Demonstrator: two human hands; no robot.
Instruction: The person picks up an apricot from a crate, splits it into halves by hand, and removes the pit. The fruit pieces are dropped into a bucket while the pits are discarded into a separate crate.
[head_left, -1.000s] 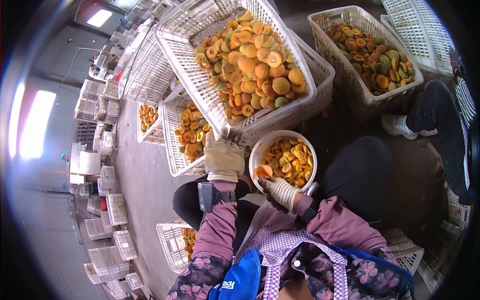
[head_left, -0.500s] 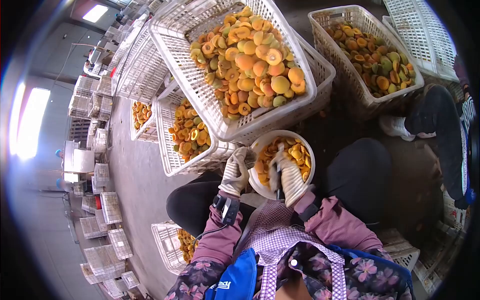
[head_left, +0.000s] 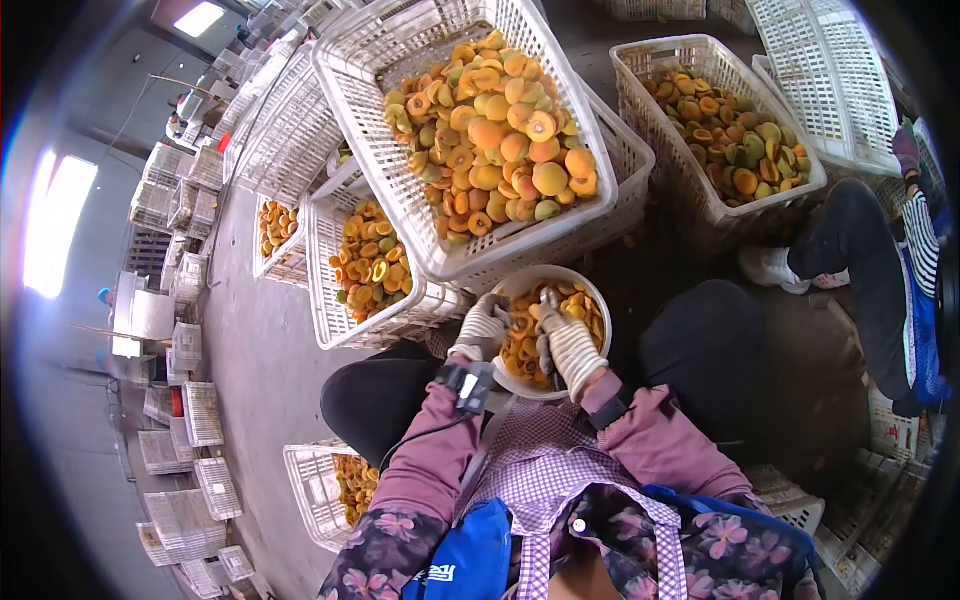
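A white round bucket [head_left: 600, 372] stands between my knees, holding orange fruit halves [head_left: 522, 352] that look like apricots or peaches. My left hand [head_left: 484, 326], in a striped, soiled work glove, is closed at the bucket's left rim; what its fingers hold is hidden. Over the right part of the bucket is my right hand [head_left: 568, 342], gloved alike, its fingers closed around a slim tool whose dark end [head_left: 557, 380] shows below the palm. The kind of tool cannot be made out. Just beyond the bucket, a large white crate [head_left: 450, 262] holds many halved fruits [head_left: 495, 130].
More fruit-filled crates stand at the left [head_left: 325, 325], lower left [head_left: 305, 490] and upper right [head_left: 690, 195]. The large crate rests on another crate [head_left: 640, 165]. At right is another person's dark-trousered leg [head_left: 850, 240]. Stacked crates [head_left: 205, 415] line the far left.
The view has shifted slightly, so the crates and bucket sit a little differently in it. My left hand has turned with its fingers more towards the bucket; my right hand stays over the fruit.
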